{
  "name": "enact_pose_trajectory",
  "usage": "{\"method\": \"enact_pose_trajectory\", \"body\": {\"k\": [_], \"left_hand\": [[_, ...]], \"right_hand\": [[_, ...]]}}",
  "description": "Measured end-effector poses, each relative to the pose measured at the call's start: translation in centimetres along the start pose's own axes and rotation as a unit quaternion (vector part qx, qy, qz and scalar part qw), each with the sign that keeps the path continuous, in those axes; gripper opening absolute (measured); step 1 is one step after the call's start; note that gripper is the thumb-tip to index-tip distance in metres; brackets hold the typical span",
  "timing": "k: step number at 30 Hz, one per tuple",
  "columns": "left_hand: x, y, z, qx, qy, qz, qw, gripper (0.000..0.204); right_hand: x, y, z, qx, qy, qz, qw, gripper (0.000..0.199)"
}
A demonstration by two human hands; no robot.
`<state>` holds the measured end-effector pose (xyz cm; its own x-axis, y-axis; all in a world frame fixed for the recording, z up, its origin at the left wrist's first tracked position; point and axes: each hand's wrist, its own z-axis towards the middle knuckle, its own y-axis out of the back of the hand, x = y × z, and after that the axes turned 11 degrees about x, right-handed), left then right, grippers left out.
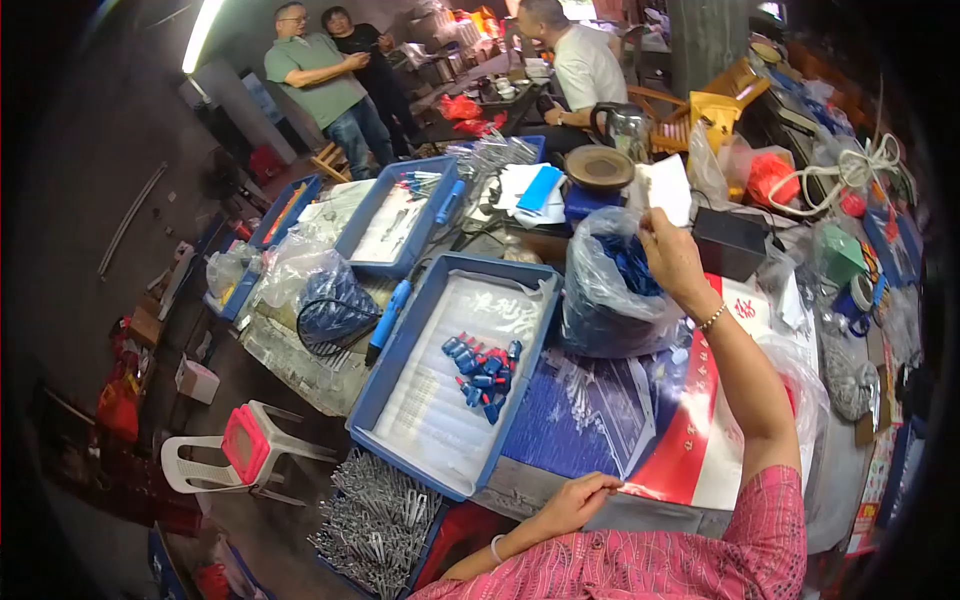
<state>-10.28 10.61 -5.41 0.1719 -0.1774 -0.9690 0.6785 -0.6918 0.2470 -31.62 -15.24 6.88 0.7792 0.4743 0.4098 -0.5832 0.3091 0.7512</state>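
Reaching up over the cluttered table, the right hand (pixel 668 250) pinches a white card (pixel 668 187) between fingertips — held above a clear bag of blue parts (pixel 610 290). The left hand (pixel 577 500), fingers loosely curled and holding nothing, rests on the near edge of a grey box (pixel 530 490) — just beside a blue tray (pixel 400 385) of small blue-and-red pieces (pixel 483 372).

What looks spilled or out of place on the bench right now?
Nothing looks spilled. The small blue and red parts lie in a loose heap inside the blue tray. The right hand holds a white card up above the clear plastic bag.
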Motion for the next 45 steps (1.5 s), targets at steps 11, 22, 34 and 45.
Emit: {"method": "enact_pose_trajectory", "body": {"k": [11, 22, 34, 45], "left_hand": [[-4.8, 2.8, 2.9, -0.13, 0.016, -0.251, 0.959, 0.024], [-7.4, 1.9, 5.8, -0.083, -0.024, -0.328, 0.941, 0.043], [-6.3, -1.6, 5.8, -0.048, 0.034, -0.342, 0.938, 0.044], [-3.6, -2.9, 4.6, -0.013, 0.112, -0.321, 0.94, 0.037]], "right_hand": [[4.5, 4.8, -7.1, 0.147, -0.115, 0.593, 0.783, 0.013], [8.2, 3.3, -18.4, 0.213, -0.147, 0.627, 0.735, 0.014], [6.6, 2.4, -23.3, 0.157, -0.252, 0.685, 0.666, 0.015], [0.3, 9.0, -27.1, 0.075, -0.23, 0.179, 0.954, 0.012]]}}
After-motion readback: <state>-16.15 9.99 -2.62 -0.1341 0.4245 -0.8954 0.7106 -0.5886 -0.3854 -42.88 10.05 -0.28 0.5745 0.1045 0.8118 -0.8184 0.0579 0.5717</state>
